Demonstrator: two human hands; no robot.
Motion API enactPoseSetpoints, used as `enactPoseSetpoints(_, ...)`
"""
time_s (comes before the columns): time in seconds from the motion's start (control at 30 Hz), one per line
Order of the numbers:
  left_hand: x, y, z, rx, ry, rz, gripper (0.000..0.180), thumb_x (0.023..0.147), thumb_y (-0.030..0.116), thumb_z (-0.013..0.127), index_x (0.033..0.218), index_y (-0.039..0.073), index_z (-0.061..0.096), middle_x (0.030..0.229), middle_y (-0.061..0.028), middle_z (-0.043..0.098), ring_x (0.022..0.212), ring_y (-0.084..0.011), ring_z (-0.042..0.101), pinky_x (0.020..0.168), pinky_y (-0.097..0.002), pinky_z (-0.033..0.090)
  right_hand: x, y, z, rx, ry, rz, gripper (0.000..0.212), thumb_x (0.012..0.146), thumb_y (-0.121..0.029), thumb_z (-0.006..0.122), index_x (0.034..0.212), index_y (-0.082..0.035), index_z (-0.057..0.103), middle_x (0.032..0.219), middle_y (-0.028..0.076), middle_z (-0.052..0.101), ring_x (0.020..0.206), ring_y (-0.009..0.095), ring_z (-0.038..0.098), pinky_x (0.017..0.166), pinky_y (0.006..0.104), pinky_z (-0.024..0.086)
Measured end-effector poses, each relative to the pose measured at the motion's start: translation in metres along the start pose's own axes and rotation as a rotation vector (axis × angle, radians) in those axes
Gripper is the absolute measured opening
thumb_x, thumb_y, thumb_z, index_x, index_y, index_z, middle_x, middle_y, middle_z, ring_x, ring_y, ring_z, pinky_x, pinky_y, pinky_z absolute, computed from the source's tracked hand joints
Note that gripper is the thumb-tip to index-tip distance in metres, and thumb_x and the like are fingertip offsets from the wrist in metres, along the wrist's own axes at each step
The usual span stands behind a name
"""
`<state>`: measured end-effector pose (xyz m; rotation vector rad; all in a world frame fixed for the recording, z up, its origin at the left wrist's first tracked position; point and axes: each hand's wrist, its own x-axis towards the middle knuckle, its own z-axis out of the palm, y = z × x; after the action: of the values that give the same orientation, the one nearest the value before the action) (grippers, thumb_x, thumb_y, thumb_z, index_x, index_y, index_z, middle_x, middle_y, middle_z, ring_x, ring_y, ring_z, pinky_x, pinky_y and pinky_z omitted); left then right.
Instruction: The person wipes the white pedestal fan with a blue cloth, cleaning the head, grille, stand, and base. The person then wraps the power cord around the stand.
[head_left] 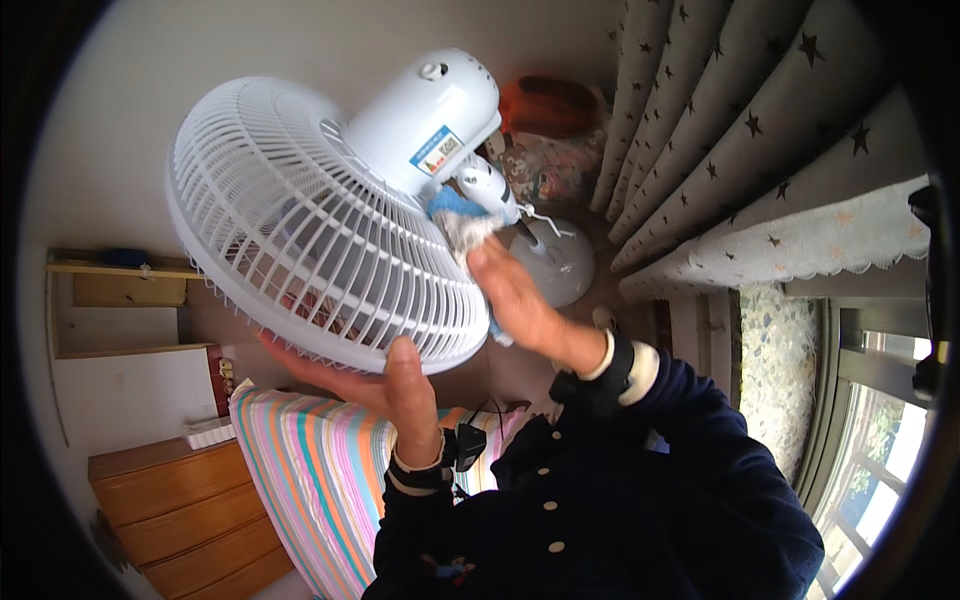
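Observation:
A white pedestal fan fills the middle of the view, its round cage tilted so that the back of the wire grille faces me. Around the lower rim of the cage, my left hand is closed, thumb on the near side and fingers beneath. With my right hand I press a blue and white cloth against the back of the grille, just below the motor housing; part of the cloth hangs under the hand. Behind the hand, the pole runs down to the round white base on the floor.
A bed with a striped cover lies at the lower left, beside a wooden drawer chest. Star-patterned curtains hang on the right, above a window. An orange-red item and plastic bags sit behind the fan.

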<state>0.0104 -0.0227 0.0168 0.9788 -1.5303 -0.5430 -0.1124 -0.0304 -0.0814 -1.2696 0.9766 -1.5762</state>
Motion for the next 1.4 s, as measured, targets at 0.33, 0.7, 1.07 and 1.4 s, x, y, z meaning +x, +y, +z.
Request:
enactPoseSetpoints(0.33, -0.003, -0.006, 0.004, 0.009, 0.123, -0.02, 0.116, 0.07, 0.046, 0.071, 0.147, 0.002, -0.004, 0.148, -0.0244, 0.009, 0.139, -0.037, 0.014, 0.111, -0.053, 0.019, -0.008, -0.021, 0.006, -0.393, -0.087, -0.367, 0.039, 0.094, -0.018, 0.036, 0.125, -0.001, 0.051, 0.14, 0.025, 0.038, 0.136, 0.042, 0.026, 0.111, 0.0474, 0.022)
enactPoseSetpoints(0.7, -0.004, -0.009, -0.002, 0.065, 0.141, -0.033, 0.114, 0.076, 0.06, 0.064, 0.147, -0.001, -0.002, 0.149, -0.0229, 0.008, 0.139, -0.0354, 0.012, 0.111, -0.0513, 0.017, 0.002, -0.053, 0.016, -0.456, -0.099, -0.533, 0.036, 0.09, -0.022, 0.053, 0.123, -0.008, 0.056, 0.133, 0.017, 0.049, 0.132, 0.039, 0.035, 0.106, 0.0508, 0.028)
enactPoseSetpoints(1.07, -0.006, -0.02, 0.001, 0.073, 0.203, -0.044, 0.111, 0.08, 0.058, 0.062, 0.147, -0.001, -0.003, 0.151, -0.023, 0.007, 0.139, -0.0348, 0.015, 0.11, -0.0498, 0.018, 0.026, -0.067, 0.017, -0.455, -0.245, -0.662, 0.04, 0.088, -0.022, 0.053, 0.126, -0.007, 0.054, 0.146, 0.017, 0.035, 0.139, 0.041, 0.021, 0.112, 0.0528, 0.018)
enactPoseSetpoints(1.4, -0.007, -0.022, -0.006, 0.04, 0.166, 0.049, 0.108, 0.081, 0.06, 0.058, 0.146, -0.004, 0.0, 0.149, -0.0238, 0.01, 0.138, -0.0353, 0.016, 0.11, -0.0497, 0.018, 0.055, -0.071, 0.009, -0.102, -0.232, -0.303, 0.042, 0.09, -0.021, 0.051, 0.129, -0.006, 0.051, 0.139, 0.017, 0.044, 0.134, 0.036, 0.033, 0.113, 0.0422, 0.021)
